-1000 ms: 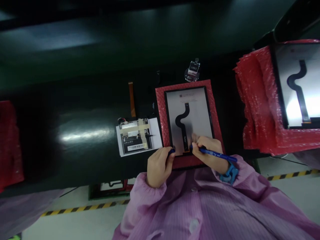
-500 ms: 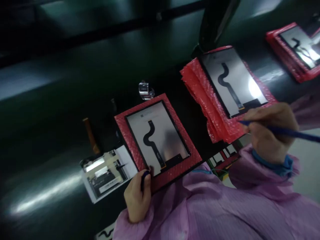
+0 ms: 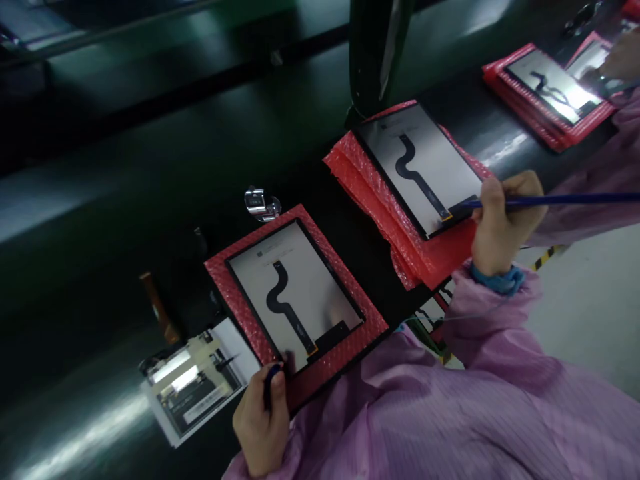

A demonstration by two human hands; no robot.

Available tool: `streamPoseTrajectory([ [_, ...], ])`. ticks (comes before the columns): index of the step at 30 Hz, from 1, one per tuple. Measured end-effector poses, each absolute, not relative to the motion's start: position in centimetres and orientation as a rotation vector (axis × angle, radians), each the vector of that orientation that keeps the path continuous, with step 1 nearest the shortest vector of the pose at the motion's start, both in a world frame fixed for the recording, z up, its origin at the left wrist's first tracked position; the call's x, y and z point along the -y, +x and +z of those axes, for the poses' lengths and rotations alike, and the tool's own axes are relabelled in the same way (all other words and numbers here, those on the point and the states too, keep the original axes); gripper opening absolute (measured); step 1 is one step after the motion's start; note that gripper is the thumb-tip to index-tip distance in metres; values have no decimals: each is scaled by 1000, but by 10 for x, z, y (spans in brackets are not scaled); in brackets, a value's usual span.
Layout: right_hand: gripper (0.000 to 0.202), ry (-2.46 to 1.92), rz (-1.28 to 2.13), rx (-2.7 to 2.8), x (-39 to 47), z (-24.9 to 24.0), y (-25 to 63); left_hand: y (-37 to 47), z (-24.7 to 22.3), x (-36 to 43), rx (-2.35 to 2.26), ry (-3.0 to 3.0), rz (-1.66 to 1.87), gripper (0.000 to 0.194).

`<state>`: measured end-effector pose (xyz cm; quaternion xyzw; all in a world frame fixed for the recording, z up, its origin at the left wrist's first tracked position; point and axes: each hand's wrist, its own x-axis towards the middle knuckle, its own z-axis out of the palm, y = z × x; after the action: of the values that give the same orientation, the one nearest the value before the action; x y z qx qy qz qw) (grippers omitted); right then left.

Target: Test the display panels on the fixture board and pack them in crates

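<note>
My left hand (image 3: 261, 420) is closed at the lower left corner of a display panel (image 3: 320, 280), with a small dark blue object (image 3: 271, 383) between thumb and finger. This grey, black-edged panel has an S-shaped black flex cable (image 3: 291, 312) and lies on a red bubble-wrap sheet (image 3: 357, 293). My right hand (image 3: 503, 230) grips a long blue stick (image 3: 580, 199), its tip over the lower right corner of a second display panel (image 3: 445, 160). The fingers are at that panel's corner; whether they hold it too is hidden. Beneath it lie stacked red bubble-wrap sheets (image 3: 370, 200).
A circuit assembly (image 3: 193, 387) on white backing lies to the left, near a brown strip (image 3: 159, 308). Behind the nearer panel is a clear tape dispenser (image 3: 263, 203). A dark post (image 3: 375, 53) rises behind. Another person's hand (image 3: 623, 57) works beside a far-right panel stack (image 3: 550, 93).
My right hand has moved up from the red wrap to the second panel's corner, the stick now pointing over it. My left hand keeps its place by the nearer panel. The view has shifted.
</note>
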<state>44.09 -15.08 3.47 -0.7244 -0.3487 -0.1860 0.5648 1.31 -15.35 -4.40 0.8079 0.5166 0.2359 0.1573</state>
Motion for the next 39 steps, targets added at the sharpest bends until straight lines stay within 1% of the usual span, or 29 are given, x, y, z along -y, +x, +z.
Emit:
streamPoseTrajectory([
  [2, 26, -1548, -389, 822, 159, 36, 415, 12, -42, 161, -1495, 2256, 726, 21],
  [3, 22, -1411, -250, 871, 163, 36, 399, 13, -40, 165, -1496, 2209, 755, 20],
  [4, 19, -1287, -36, 981, 166, 35, 381, 15, -36, 169, -1479, 2155, 779, 19],
  [6, 16, -1027, 530, 1241, 169, 31, 343, 25, -27, 176, -1372, 2054, 804, 20],
  [7, 21, -905, 844, 1312, 170, 28, 326, 32, -22, 179, -1291, 2023, 809, 21],
  [9, 40, -760, 1357, 1290, 170, 20, 296, 46, -12, 180, -1117, 1996, 805, 26],
  [11, 51, -787, 1603, 1157, 171, 12, 276, 56, -5, 180, -1005, 1956, 805, 32],
  [14, 48, -896, 1645, 1116, 172, 4, 262, 60, -2, 179, -968, 1886, 798, 33],
  [19, 40, -898, 1530, 1353, 177, 5, 250, 54, -12, 191, -957, 1826, 828, 23],
  [21, 34, -929, 1483, 1400, 180, 8, 244, 49, -15, 197, -999, 1727, 909, 28],
  [23, 33, -941, 1519, 1462, 179, 13, 239, 44, -14, 201, -1014, 1656, 942, 38],
  [26, 34, -815, 1623, 1617, 171, 24, 236, 36, -4, 200, -896, 1659, 856, 51],
  [28, 34, -727, 1623, 1735, 163, 32, 234, 35, 5, 198, -845, 1656, 840, 58],
  [33, 29, -697, 1325, 2037, 137, 52, 225, 42, 14, 184, -854, 1678, 851, 65],
  [36, 22, -657, 1247, 2023, 106, 55, 220, 40, 22, 151, -1014, 1842, 843, 70],
  [38, 16, -849, 1185, 1855, 81, 52, 226, 31, 30, 116, -1189, 2009, 764, 65],
  [39, 14, -1027, 1114, 1746, 68, 49, 232, 24, 33, 96, -1284, 2084, 724, 58],
])
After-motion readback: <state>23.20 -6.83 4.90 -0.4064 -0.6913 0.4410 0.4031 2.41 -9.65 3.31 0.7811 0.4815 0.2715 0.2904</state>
